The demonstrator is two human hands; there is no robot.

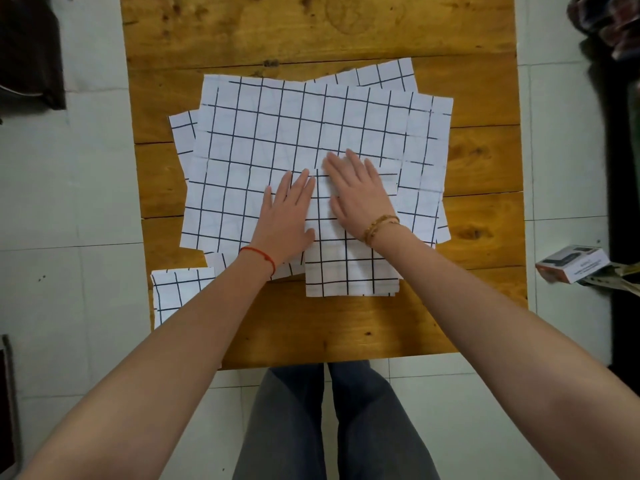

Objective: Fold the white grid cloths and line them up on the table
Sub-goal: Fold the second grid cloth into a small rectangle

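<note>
— Biggest first: wooden bench [346,32], planks running across, carrying everything. What lies on it?

— Heap of unfolded white grid cloths [277,133] spread over the middle, several layers deep, corners fanning out at odd angles. On top of the heap's near edge, a folded cloth [349,271], narrow and already doubled, its near end hanging past the heap onto bare wood. At the near-left bench edge, another folded cloth [173,289], partly hidden by the forearm.

— And the hands?

— Both flat, fingers straight, gripping nothing. Left hand [287,216] pressing just beside the folded strip's left edge, on the spread layer. Right hand [360,195] pressing on the far part of the strip itself.

— Step in hand, then?

— Most likely smoothing and setting the crease. Best done by sweeping palms outward from the middle toward the edges, keeping grid lines matched so layers stay square. Worth pressing along the fold, not only the flat.

— Risks?

— Dragging the loose sheets underneath along with it. Safer to lift the finished piece clear before sliding it over beside the near-left one, edges level.
</note>
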